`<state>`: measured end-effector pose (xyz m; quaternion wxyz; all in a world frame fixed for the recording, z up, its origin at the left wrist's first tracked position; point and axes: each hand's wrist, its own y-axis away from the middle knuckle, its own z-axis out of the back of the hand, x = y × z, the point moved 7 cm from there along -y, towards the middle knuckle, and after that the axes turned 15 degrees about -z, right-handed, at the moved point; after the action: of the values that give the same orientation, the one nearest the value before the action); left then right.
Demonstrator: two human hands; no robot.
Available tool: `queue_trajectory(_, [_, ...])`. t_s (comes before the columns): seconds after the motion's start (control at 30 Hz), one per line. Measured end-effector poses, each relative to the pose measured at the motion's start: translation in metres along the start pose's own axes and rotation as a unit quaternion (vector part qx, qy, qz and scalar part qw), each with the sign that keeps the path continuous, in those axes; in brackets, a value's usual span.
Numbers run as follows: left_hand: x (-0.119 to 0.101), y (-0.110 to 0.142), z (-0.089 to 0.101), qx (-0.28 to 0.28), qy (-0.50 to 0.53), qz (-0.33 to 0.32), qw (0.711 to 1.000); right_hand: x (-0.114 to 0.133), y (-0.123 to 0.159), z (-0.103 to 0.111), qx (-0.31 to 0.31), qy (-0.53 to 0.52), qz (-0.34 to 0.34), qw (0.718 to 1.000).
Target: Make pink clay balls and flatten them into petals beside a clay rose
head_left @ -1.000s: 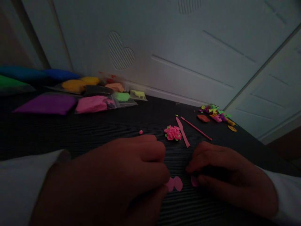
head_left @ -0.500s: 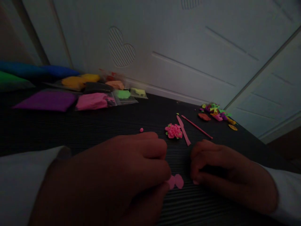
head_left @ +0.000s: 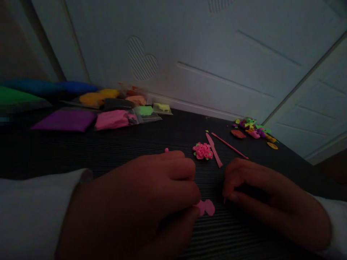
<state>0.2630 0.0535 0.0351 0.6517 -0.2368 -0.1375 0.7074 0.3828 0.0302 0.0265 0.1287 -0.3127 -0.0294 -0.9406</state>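
Note:
My left hand (head_left: 146, 195) is closed, thumb and forefinger pinching flat pink clay discs (head_left: 209, 208) that stick out to the right, just over the dark table; the rest is behind my fingers. To its right, my right hand (head_left: 265, 202) is closed in a pinch, and a thin edge of pink clay (head_left: 224, 200) shows below its fingertips. Beyond the hands stands a cluster of small pink clay roses (head_left: 203, 151) with green bits. A small pink clay ball (head_left: 166, 150) peeks out behind my left hand.
A pink modelling knife (head_left: 214, 150) and a thin pink stick tool (head_left: 230, 146) lie beside the roses. Bags of coloured clay, such as a purple bag (head_left: 65, 120), line the back left. Colourful clay pieces (head_left: 252, 127) are heaped at the back right, against a white panel (head_left: 206, 47).
The view has shifted slightly, so everything sits a little further right. My right fingertips have lifted slightly, and the pink piece in them is now seen edge-on. My left hand keeps its pinch.

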Motion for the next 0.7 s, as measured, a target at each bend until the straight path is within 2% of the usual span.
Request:
queue_trajectory(0.1, [0.001,-0.002,0.001,0.034,-0.002,0.008,0.999,0.006,0.001,0.000,-0.049,-0.001,0.008,0.999])
queue_trajectory(0.37, [0.013,-0.005,0.005,-0.015,0.014,0.111,0.994,0.012,-0.007,0.007,-0.117,-0.039,-0.019,0.992])
queue_trajectory(0.5, [0.017,-0.013,0.000,-0.011,0.019,0.128,0.992,0.009,-0.009,0.011,-0.158,-0.057,-0.016,0.986])
queue_trajectory(0.7, [0.016,-0.021,-0.002,-0.050,0.015,0.122,0.991,0.009,-0.010,0.013,-0.186,-0.072,0.005,0.980])
